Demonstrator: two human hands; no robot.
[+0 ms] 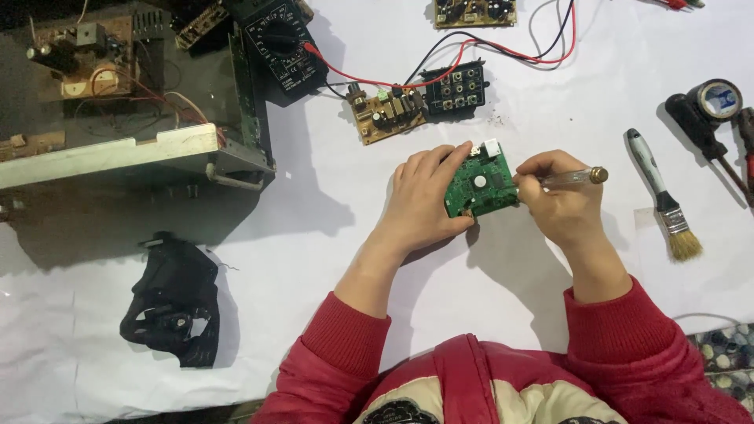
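My left hand (pixel 425 198) grips the small green rectangular circuit board (pixel 481 186) from its nine o'clock edge, fingers curled over the top and thumb underneath, so the board sits tilted just above the white paper-covered table (pixel 330 235), near the middle of the view. My right hand (pixel 559 202) is closed around a slim screwdriver with a clear handle and brass-coloured end cap (pixel 577 177), its tip meeting the board's three o'clock edge; the handle points away toward three o'clock. At twelve o'clock of the board, close by, lies a brown circuit board with small components (pixel 385 111), just beside a black connector block with round sockets (pixel 454 90), with red and black wires (pixel 503 49) running off from them. A black multimeter with a round dial (pixel 283 43) lies at eleven o'clock. At three o'clock, well apart from my right hand, lies a paintbrush with a grey handle and pale bristles (pixel 664 196). A crumpled black plastic piece (pixel 173 302) lies at eight o'clock.
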